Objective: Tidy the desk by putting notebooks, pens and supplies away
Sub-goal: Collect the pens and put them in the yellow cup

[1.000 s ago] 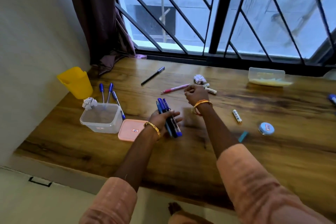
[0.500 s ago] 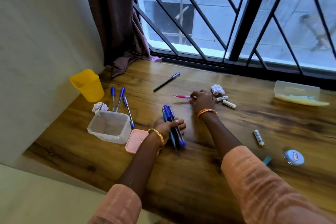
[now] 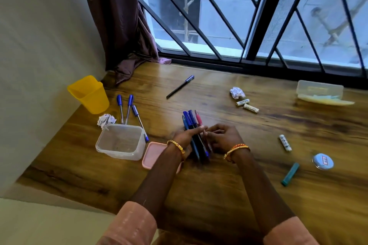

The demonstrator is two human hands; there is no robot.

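My left hand [image 3: 184,137] grips a bundle of blue pens [image 3: 190,123] at the middle of the wooden desk [image 3: 219,185]. A pink pen [image 3: 198,118] lies against the bundle's right side, and my right hand [image 3: 221,137] holds it there with curled fingers. Three blue-capped pens [image 3: 128,109] lie side by side at the left, behind a clear plastic tub [image 3: 121,142]. A black pen [image 3: 180,86] lies alone further back. A yellow cup [image 3: 89,94] stands by the wall.
A pink lid [image 3: 152,154] lies beside the tub. Crumpled paper balls [image 3: 106,120] [image 3: 237,92], two batteries [image 3: 248,105], a white stick [image 3: 285,143], a teal stick [image 3: 290,174], a round tin [image 3: 322,161] and a clear box [image 3: 319,90] sit around. A curtain [image 3: 123,26] hangs at the back left.
My right hand picked up the pink pen from further back and brought it to the bundle in my left hand. The camera moved closer and to the left.
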